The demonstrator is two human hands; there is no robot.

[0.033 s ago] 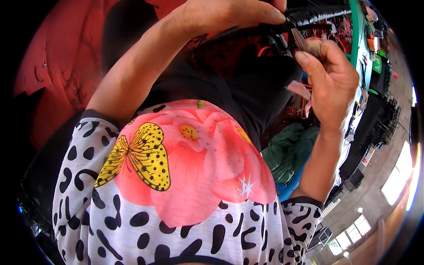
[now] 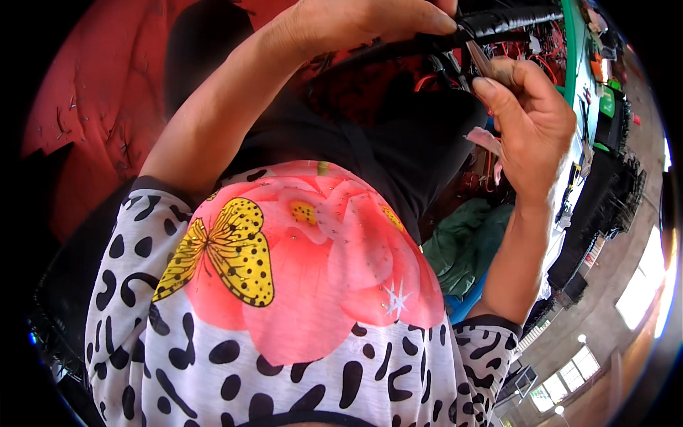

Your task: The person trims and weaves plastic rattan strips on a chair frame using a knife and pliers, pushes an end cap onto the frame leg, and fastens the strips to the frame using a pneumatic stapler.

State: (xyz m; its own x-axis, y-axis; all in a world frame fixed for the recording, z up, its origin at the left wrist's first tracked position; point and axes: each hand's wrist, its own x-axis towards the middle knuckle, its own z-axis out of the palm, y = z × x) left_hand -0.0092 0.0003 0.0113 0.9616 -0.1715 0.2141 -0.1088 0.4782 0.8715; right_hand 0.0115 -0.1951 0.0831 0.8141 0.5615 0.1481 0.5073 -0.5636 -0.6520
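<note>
Black, glossy wrapping covers the cable bundle [image 2: 509, 21] at the top of the frame, right of centre, where both bare hands are at work. The left hand [image 2: 366, 21] reaches in along the upper edge with its thumb tip against the bundle's dark end; its other fingers are largely cut off by the frame, so I cannot tell how its grip closes. The right hand [image 2: 533, 117], at the upper right, has its grip together, thumb and forefinger clamped on a narrow brownish strip [image 2: 477, 57] that slants up to the bundle. A pale pink scrap [image 2: 484, 139] hangs beside the palm. Red wires [image 2: 545, 65] lie tangled near the green-edged table [image 2: 570, 46]. Below the right forearm's inner side, right of centre, sits a crumpled green bag [image 2: 462, 238]. Red sheeting [image 2: 92, 92] scattered with short dark bits fills the upper left.
</note>
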